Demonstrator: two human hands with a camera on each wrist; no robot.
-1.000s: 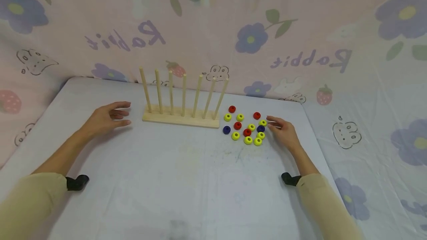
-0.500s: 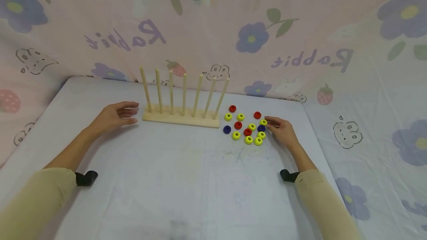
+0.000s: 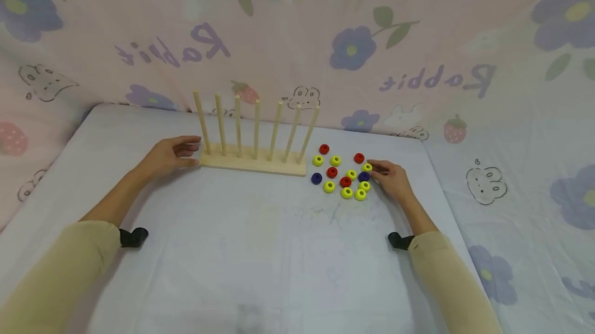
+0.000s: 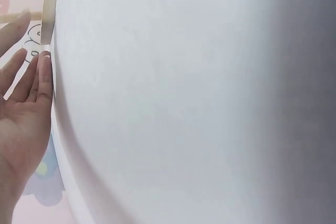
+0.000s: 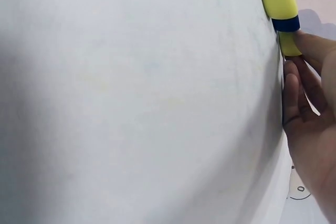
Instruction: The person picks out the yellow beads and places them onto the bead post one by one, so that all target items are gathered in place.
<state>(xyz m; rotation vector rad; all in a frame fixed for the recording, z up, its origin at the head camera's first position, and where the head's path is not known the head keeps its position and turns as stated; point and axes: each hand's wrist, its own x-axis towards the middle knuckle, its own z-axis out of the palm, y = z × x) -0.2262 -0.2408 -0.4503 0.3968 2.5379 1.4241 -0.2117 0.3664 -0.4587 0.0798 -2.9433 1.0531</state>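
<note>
Head view alone: red beads (image 3: 331, 174); left hand (image 3: 165, 158) spread, empty; right hand's (image 3: 392, 179) grip unclear

A white table (image 3: 241, 251) spans the lower frame, bearing a wooden peg rack (image 3: 253, 165) near centre and coloured beads (image 3: 332, 174) right of centre.

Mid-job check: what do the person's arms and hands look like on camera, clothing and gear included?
The left hand and right hand wear no gloves. The left sleeve and right sleeve are plain pale yellowish beige. At each cuff sits a small, bent black fitting with a rounded end. No cables or markings show.
</note>
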